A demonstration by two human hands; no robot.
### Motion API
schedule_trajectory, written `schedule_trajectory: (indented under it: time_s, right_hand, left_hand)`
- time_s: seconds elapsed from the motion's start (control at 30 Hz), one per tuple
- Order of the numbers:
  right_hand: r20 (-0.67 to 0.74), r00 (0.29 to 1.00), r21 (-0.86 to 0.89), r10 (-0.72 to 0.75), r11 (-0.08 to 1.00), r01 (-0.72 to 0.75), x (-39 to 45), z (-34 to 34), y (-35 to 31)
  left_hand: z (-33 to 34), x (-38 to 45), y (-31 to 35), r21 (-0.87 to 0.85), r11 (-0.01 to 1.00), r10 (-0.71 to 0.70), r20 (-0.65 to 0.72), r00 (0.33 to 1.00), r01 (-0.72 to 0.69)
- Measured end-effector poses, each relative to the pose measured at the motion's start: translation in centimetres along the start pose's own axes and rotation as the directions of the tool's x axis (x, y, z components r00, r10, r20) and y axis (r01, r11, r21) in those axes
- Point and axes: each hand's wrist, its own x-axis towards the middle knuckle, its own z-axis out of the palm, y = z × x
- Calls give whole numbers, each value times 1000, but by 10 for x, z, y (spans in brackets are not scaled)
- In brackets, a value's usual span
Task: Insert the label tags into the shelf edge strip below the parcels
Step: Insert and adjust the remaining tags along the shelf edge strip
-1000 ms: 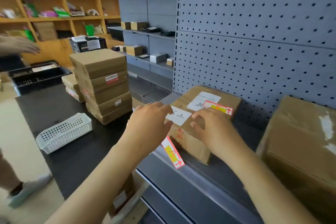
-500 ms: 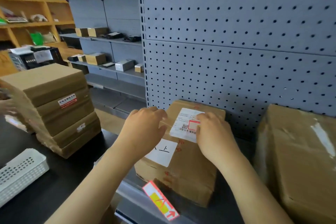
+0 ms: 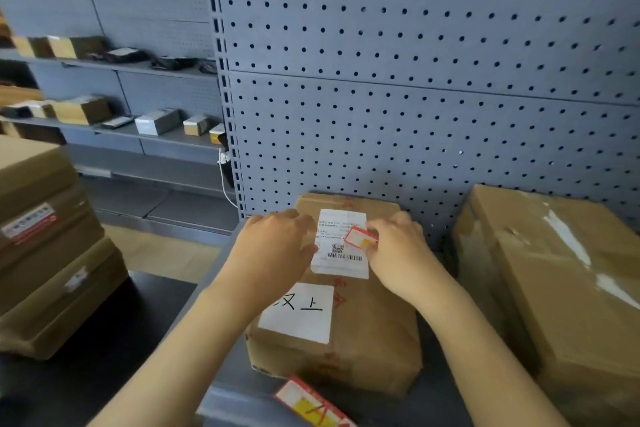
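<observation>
A brown cardboard parcel (image 3: 367,333) with a white shipping label lies on the grey shelf (image 3: 436,388). My left hand (image 3: 273,246) rests on the parcel's top left, fingers curled over its far edge. My right hand (image 3: 398,250) pinches a small red-and-white label tag (image 3: 358,237) over the shipping label. A second red, white and yellow label tag (image 3: 311,404) lies tilted at the shelf edge strip (image 3: 228,406) below the parcel, partly cut off by the frame.
A larger taped brown parcel (image 3: 561,284) stands on the shelf to the right. Grey pegboard (image 3: 415,80) backs the shelf. A stack of flat cardboard boxes (image 3: 45,246) sits on a black table at left. Farther shelves at back left hold small boxes.
The view has swung right and down toward the shelf. Both hands have moved farther back over the parcel's top, the right still holding the small tag.
</observation>
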Motion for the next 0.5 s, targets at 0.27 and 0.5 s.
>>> schedule_trajectory:
  time_s: [0.27, 0.5]
  right_hand:
    - [-107, 985, -14, 133, 991, -135, -3, -1, -6]
    - [-201, 976, 44, 89, 996, -82, -21, -2, -14]
  left_hand:
    - [-5, -3, -3, -18, 998, 64, -2, 998, -64]
    - [-8, -11, -9, -26, 992, 122, -23, 992, -123]
